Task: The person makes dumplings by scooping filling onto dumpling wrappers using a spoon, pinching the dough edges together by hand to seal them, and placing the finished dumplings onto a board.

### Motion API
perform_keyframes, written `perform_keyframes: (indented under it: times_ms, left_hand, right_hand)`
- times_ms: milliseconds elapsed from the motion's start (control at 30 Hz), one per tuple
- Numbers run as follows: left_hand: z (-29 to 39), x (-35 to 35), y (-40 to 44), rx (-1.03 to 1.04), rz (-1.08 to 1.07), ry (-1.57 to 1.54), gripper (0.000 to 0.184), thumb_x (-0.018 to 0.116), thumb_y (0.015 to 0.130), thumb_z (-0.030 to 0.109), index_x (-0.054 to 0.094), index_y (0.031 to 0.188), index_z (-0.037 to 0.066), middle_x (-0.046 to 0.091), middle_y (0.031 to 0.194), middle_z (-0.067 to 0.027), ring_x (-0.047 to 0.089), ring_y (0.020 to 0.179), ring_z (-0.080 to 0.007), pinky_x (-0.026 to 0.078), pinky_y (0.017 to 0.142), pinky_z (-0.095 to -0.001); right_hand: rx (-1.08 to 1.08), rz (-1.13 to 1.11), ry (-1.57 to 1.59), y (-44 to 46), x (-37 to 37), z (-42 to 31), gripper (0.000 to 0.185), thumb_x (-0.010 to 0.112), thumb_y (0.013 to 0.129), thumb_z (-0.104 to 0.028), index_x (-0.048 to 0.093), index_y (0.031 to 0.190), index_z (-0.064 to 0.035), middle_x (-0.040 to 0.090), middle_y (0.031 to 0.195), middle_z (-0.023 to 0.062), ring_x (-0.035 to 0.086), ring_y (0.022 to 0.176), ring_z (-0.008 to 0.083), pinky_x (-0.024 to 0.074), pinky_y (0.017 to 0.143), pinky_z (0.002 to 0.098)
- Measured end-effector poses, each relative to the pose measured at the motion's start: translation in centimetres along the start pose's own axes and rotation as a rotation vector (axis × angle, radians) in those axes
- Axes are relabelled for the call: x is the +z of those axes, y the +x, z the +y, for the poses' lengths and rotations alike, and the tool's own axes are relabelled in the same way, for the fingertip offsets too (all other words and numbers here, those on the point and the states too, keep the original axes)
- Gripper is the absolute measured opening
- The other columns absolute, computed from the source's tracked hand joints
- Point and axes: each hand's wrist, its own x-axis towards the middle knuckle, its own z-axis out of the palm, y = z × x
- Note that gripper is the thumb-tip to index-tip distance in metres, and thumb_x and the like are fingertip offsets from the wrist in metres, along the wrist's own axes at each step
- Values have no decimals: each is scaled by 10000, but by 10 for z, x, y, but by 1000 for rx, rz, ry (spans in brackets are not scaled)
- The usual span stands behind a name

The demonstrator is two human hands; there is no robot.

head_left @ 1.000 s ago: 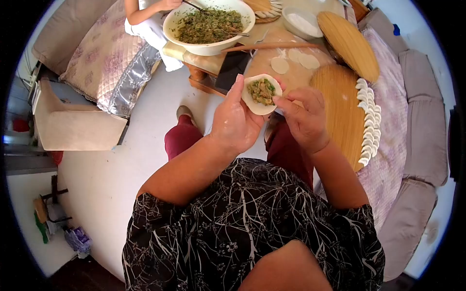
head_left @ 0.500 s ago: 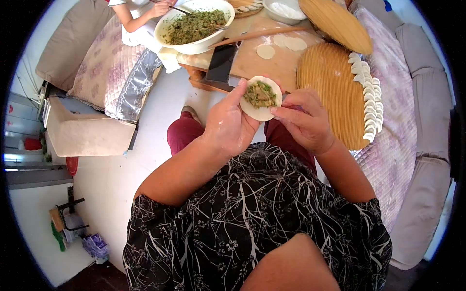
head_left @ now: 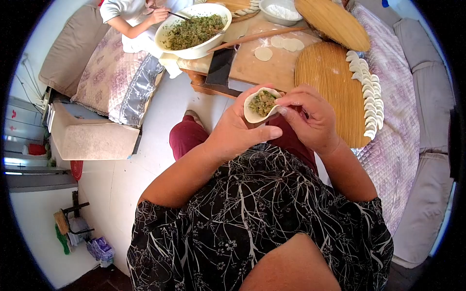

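Observation:
A round dumpling wrapper [head_left: 251, 116] with green and brown filling [head_left: 262, 103] on it is held over my lap. My left hand [head_left: 239, 123] cradles it from the left and beneath, the thumb stretched out below its near edge. At its right edge, my right hand [head_left: 310, 116] pinches the dough between thumb and fingers, and that side is drawn up and bent. The filling still shows through the open top. Just right of my right hand lies a round slatted wooden tray [head_left: 330, 87], with rows of folded dumplings [head_left: 371, 97] along its right side.
Ahead, flat wrappers [head_left: 263, 54] and a long rolling pin [head_left: 257, 39] lie on a wooden board [head_left: 247, 68]. A white basin of filling [head_left: 194, 53] stands at the left, where another person's hand [head_left: 158, 16] holds chopsticks. A flour bowl [head_left: 280, 19] and a second tray [head_left: 335, 24] are behind.
The wrapper's right edge has been lifted and bent inward by my right hand. My left thumb has moved from the wrapper's left rim to below it. The view has shifted slightly.

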Motion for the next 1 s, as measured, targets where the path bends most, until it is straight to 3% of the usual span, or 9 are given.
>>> perform_keyframes:
  times_ms: [33,167,267,333,433,767,833,933,1000]
  left_hand:
    - [2,1,-1,33,-43,77,516,636,773,16,395,1229,34,516,1128,-42,482,1032,-91,397,887,-240]
    - [-3,0,-2,32,-21,140,540,635,756,-27,396,1235,42,538,1097,-38,512,987,-90,422,848,-226]
    - [0,2,-3,19,-39,161,524,625,764,-23,401,1233,44,553,1072,-36,530,965,-93,435,830,-225]
    - [-2,2,-5,54,-98,154,523,623,767,-22,395,1233,40,558,1060,-45,536,966,-104,444,830,-237]
    - [-3,3,-7,91,-146,85,532,625,769,-13,383,1239,39,557,1057,-48,538,970,-115,450,833,-247]
    - [0,3,-8,85,-202,165,516,618,777,6,388,1237,53,544,1115,-63,533,1018,-145,451,868,-283]
    - [-1,5,-7,81,-240,111,496,618,777,4,405,1223,47,542,1124,-64,534,1018,-145,451,866,-283]
    - [-3,4,-9,53,-199,109,495,630,769,8,417,1215,42,546,1122,-60,537,1015,-143,450,867,-279]
    - [-1,7,-10,44,-192,83,483,614,774,-8,413,1211,32,547,1100,-61,537,997,-134,449,856,-267]
  right_hand:
    - [46,-17,36,0,-1,-2,146,640,709,-4,616,848,-41,568,806,99,561,697,219,451,609,277]
    - [16,-58,52,-2,-4,-2,182,647,697,-20,615,874,-45,568,833,105,566,724,221,451,618,269]
    - [-83,-27,-4,0,-6,-6,272,671,667,-70,615,933,-61,561,939,121,557,823,243,447,706,295]
    - [-251,-69,-76,6,-9,-10,352,683,654,-182,612,985,-84,523,1076,145,504,984,291,389,848,359]
    - [-268,-138,-152,6,-11,-12,393,669,664,-278,610,1008,-98,484,1160,163,432,1092,329,307,930,406]
    - [-313,-156,-55,10,-11,-13,388,667,674,-352,620,961,-95,476,1181,167,411,1123,350,297,938,427]
    - [-360,-235,-113,12,-8,-17,472,596,719,-474,632,950,-65,450,1192,188,363,1151,368,240,978,462]
    - [-375,-260,-164,14,-8,-24,392,711,631,-354,629,914,-96,489,1177,133,418,1126,355,312,933,434]
    - [-379,-283,-171,14,-9,-23,423,683,657,-402,633,946,-96,477,1183,149,398,1137,364,292,948,451]
